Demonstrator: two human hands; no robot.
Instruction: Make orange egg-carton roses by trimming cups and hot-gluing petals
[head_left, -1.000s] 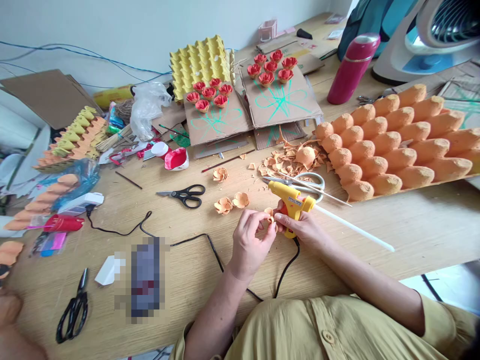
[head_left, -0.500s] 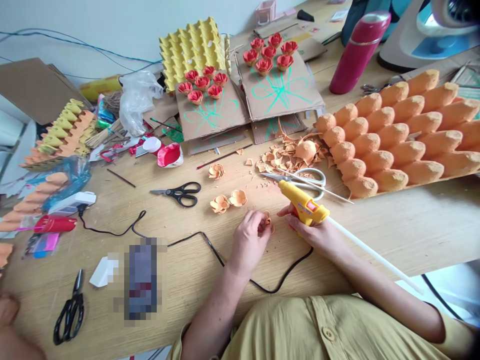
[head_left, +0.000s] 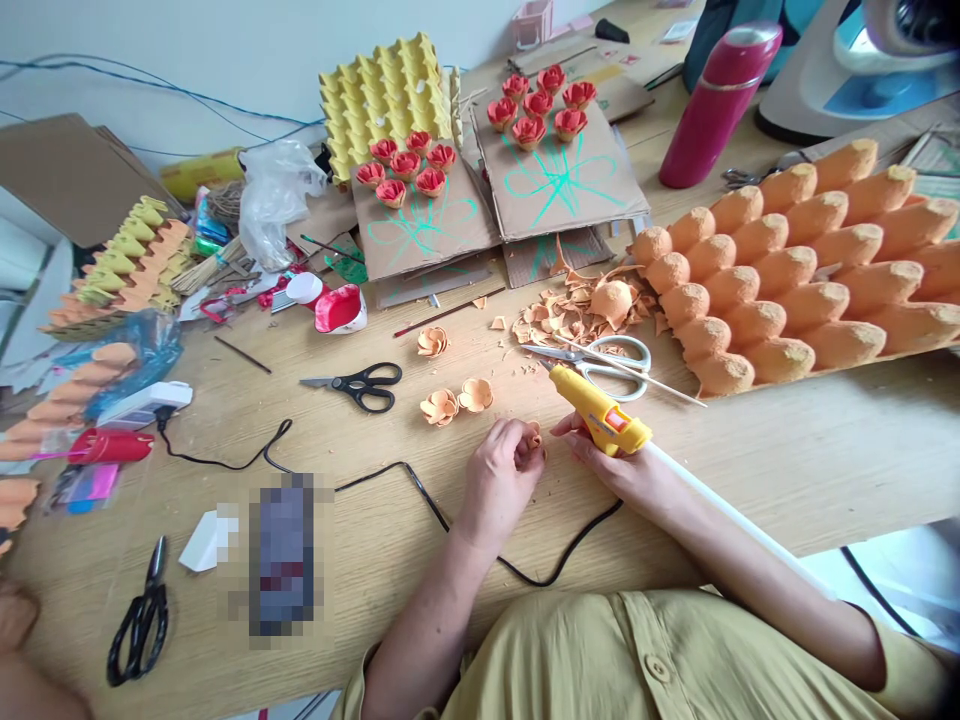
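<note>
My left hand (head_left: 499,475) is closed around a small orange egg-carton flower (head_left: 534,437), held just above the wooden table (head_left: 825,450). My right hand (head_left: 622,465) grips a yellow hot glue gun (head_left: 598,412) with a white glue stick (head_left: 720,505) sticking out behind; its nozzle points up-left, away from the flower. The gun's black cord (head_left: 555,560) loops toward my body. Two finished orange flowers (head_left: 455,401) lie just left of my hands, and a third orange flower (head_left: 433,342) lies farther back.
White-handled scissors (head_left: 607,357) and orange scraps (head_left: 577,310) lie behind the gun. A large orange egg tray (head_left: 810,270) fills the right. Black scissors (head_left: 360,383), red flowers on cardboard (head_left: 555,160), a yellow egg tray (head_left: 382,95), a magenta flask (head_left: 716,105) and clutter at left.
My right hand pulled the glue gun off the flower, then tipped it lower toward the table. My left hand closed more tightly around the flower.
</note>
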